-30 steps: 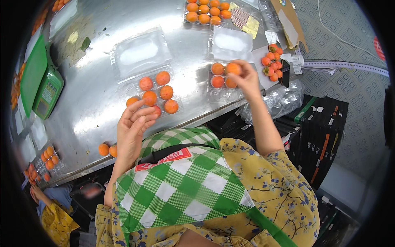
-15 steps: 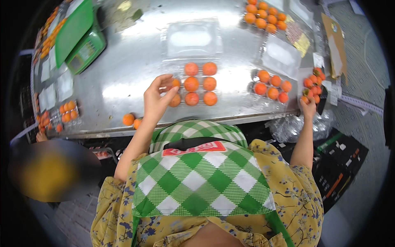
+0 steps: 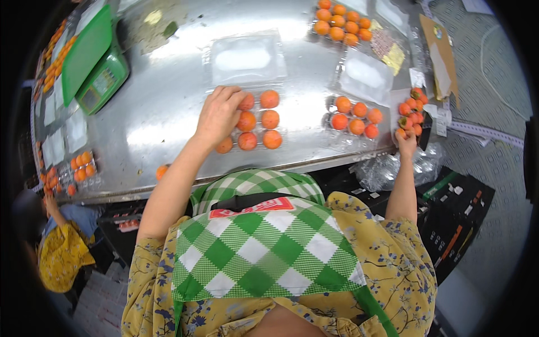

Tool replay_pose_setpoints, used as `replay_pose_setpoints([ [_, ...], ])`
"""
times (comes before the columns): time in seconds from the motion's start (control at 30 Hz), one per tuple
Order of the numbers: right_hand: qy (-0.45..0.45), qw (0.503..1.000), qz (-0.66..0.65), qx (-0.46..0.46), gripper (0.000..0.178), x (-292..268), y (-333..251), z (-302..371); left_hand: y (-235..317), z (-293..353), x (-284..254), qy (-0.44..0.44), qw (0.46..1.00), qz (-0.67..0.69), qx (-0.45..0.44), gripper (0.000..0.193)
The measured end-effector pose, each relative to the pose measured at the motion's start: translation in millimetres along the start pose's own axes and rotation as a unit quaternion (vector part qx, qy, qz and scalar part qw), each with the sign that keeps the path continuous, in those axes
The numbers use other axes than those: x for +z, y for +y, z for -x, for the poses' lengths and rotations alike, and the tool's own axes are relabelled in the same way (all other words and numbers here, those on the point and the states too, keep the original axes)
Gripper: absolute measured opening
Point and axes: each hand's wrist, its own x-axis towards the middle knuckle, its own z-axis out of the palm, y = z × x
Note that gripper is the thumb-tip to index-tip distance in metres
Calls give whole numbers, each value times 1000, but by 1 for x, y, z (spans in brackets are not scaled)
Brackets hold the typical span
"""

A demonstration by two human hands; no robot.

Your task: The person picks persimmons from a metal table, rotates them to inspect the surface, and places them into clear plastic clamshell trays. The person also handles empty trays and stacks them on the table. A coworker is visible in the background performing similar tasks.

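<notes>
In front of me lies a clear plastic tray (image 3: 258, 132) with orange-red persimmons (image 3: 247, 121) set in rows. My left hand (image 3: 219, 116) is over its left column, palm down, fingers bent together at the far left corner. Whatever is under those fingers is hidden by the hand. The tray's clear lid (image 3: 242, 59) lies folded back beyond it. To the right, my right hand (image 3: 407, 145) is at the near end of a persimmon pile (image 3: 412, 109), its fingers closed on a persimmon (image 3: 400, 133) there. Some fruits in the pile show green caps.
Right of centre stands another tray (image 3: 356, 121), partly filled, its lid (image 3: 366, 73) open. A fuller tray (image 3: 339, 25) is at the back. A green scale (image 3: 101, 84) stands left. One loose persimmon (image 3: 162, 171) sits near the edge. A co-worker's yellow sleeve (image 3: 64, 258) shows at left.
My left hand has moved forward along the tray's left column, and its fingers have curled down. My right hand stays at the pile. The view has shifted; the co-worker shows more clearly.
</notes>
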Motion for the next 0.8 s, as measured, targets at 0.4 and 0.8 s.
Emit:
replay_pose_setpoints([
  [0.4, 21, 1000, 21, -3, 54, -14, -39, 27, -1, -29, -1, -156, 985, -32, 60, 43],
  [0.8, 81, 986, 137, -48, 66, -25, -75, 48, -3, -37, 3, -178, 971, -115, 109, 22],
])
